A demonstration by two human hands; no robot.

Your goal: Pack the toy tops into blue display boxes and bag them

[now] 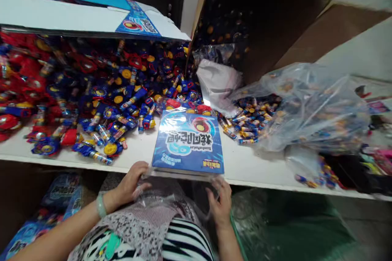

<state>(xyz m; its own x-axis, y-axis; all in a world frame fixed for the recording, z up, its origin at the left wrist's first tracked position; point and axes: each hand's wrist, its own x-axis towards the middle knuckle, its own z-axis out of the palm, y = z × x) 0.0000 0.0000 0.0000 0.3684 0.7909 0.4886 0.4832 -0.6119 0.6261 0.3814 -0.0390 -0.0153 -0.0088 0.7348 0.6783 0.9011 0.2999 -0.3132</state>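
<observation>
A flat blue printed box (188, 140) lies at the table's front edge, its lettering upside down to me. Red toy pieces show at its far end. Clear plastic bag (165, 195) film surrounds the box and hangs over the edge towards my lap. My left hand (134, 183) grips the bag beside the box's near left corner, thumb and fingers bent on the film. At the near right corner my right hand (221, 200) holds the other side of the bag. Film partly covers its fingertips.
Red and blue toy launchers (119, 102) are heaped on the white table (266, 167) at left. Right of the box, small cylinders (251, 116) spill from a large clear bag (321, 106). An open cardboard box (263, 20) stands behind; a green sack (290, 224) is below.
</observation>
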